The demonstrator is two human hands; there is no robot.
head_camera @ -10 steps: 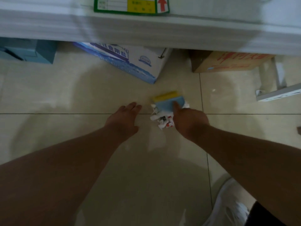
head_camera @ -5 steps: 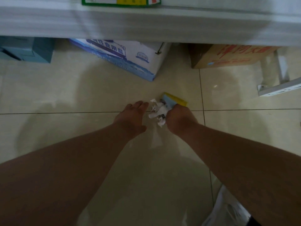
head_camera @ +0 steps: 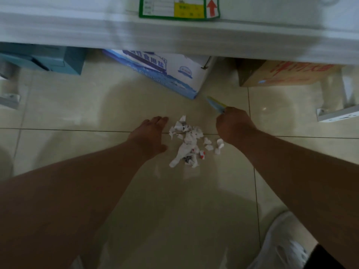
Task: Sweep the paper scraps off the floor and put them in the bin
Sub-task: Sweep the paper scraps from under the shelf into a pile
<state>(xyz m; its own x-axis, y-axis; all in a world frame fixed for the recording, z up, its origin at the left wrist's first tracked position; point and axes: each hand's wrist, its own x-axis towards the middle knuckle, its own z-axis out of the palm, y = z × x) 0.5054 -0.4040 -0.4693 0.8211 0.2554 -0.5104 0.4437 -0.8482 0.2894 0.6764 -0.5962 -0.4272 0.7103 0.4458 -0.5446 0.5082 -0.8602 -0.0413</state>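
Lay in a loose heap on the glossy beige floor tiles (head_camera: 77,105): crumpled white paper scraps with red and grey print (head_camera: 187,141), straddling a dark grout line, between the two hands. Trailed off to the right in a few smaller bits, just short of the right wrist.

Rested just beside the heap on its left: the left hand (head_camera: 149,135), palm down, fingers straight and held together, pointing away from the body (contact with the nearest scrap could not be told). Gripped on the other side, by the curled fingers of the right hand (head_camera: 234,126): a thin blue-and-yellow flat tool (head_camera: 215,103), its free end slanting up and to the left, clear of the paper.

Stood farther back, partly under the blurred white shelf edge (head_camera: 174,33): a white and blue printed cardboard box (head_camera: 165,72), its corner near the tool's tip; a brown cardboard box with red lettering (head_camera: 287,74) to the right; a teal box (head_camera: 44,59) to the left. Stuck on the shelf face: a green-bordered label with a yellow patch and a red arrow (head_camera: 179,7). Showed at the bottom right corner: a white shoe (head_camera: 281,247).
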